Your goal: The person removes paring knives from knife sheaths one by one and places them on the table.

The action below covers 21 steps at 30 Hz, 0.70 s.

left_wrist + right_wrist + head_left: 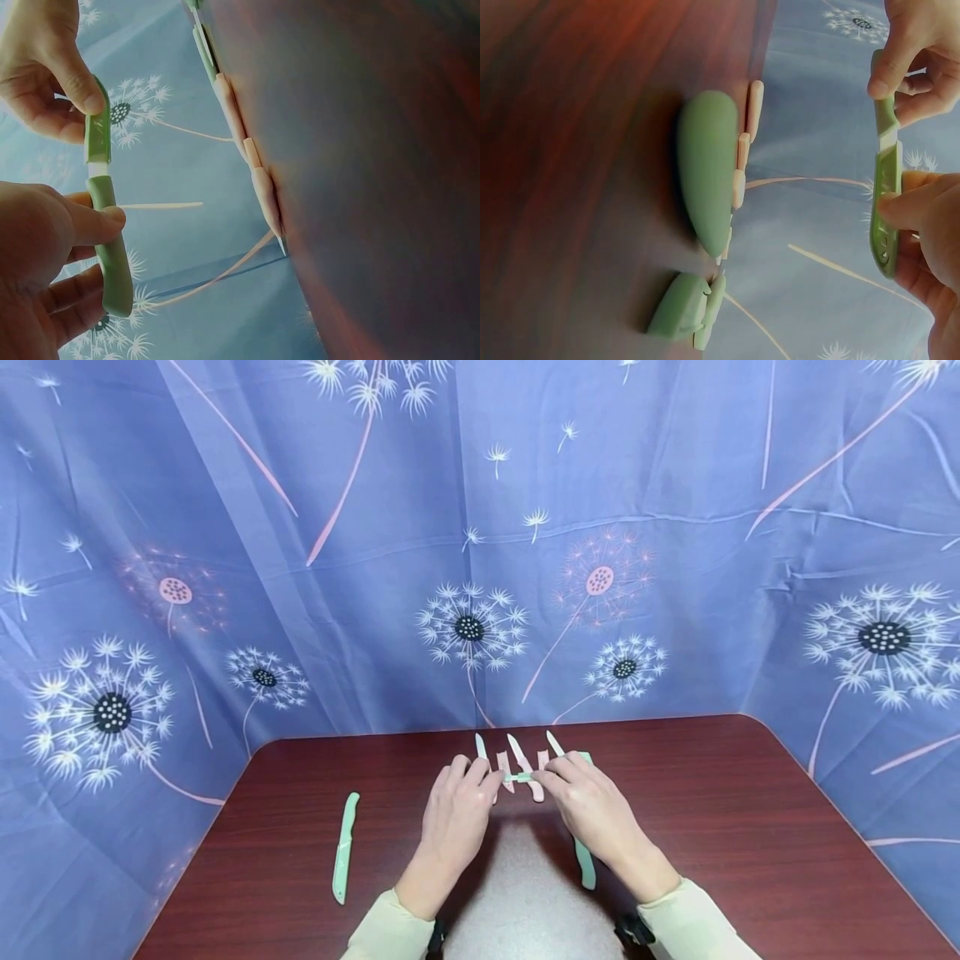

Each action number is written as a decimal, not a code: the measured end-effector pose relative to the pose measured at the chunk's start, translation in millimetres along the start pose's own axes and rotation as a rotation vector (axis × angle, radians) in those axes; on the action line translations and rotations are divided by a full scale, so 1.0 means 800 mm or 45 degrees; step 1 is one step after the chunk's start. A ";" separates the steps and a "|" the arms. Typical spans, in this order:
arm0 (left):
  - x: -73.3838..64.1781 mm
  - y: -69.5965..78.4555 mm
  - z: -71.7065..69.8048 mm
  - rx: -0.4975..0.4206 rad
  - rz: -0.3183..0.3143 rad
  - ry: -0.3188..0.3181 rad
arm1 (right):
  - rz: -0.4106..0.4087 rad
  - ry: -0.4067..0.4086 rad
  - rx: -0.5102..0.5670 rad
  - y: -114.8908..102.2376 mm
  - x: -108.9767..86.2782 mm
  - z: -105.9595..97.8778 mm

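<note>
Above the table, both hands hold a small green-handled knife with its green sheath over most of the blade. A short strip of pale blade shows between handle and sheath. My left hand grips the handle, thumb along its side. With thumb and fingers, my right hand pinches the sheath. Beyond the hands lie pink-handled knives with bare pale blades, one knife between the hands, and a pink sheath. A green handle lies under the right forearm, partly hidden.
A green knife in its sheath lies on the left of the dark red wooden table. Bare blades, such as the right-hand blade, point toward the back edge. A blue dandelion-print curtain hangs behind and at both sides.
</note>
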State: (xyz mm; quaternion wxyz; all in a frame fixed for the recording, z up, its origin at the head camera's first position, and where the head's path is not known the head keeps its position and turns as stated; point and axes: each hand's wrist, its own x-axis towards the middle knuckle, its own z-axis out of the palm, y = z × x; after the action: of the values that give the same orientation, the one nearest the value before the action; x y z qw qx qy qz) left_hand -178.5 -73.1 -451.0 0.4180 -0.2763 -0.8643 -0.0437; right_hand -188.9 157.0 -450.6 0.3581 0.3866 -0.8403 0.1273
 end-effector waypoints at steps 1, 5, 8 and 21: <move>0.000 0.000 0.000 0.003 -0.001 -0.005 | 0.002 -0.004 -0.001 0.000 0.000 0.000; -0.001 0.000 -0.002 0.024 -0.006 -0.015 | 0.014 -0.021 -0.003 0.001 -0.001 -0.002; -0.001 0.000 -0.002 0.023 -0.003 -0.011 | 0.017 -0.030 -0.003 0.001 -0.001 -0.002; -0.001 -0.005 -0.003 0.005 -0.017 0.001 | 0.022 0.013 0.040 0.008 -0.003 -0.003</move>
State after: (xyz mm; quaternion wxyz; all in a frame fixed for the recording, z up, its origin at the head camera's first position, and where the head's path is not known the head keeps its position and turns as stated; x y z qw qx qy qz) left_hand -178.6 -77.1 -449.3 0.4187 -0.2697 -0.8660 -0.0450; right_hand -191.2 163.7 -450.3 0.3552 0.3842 -0.8397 0.1457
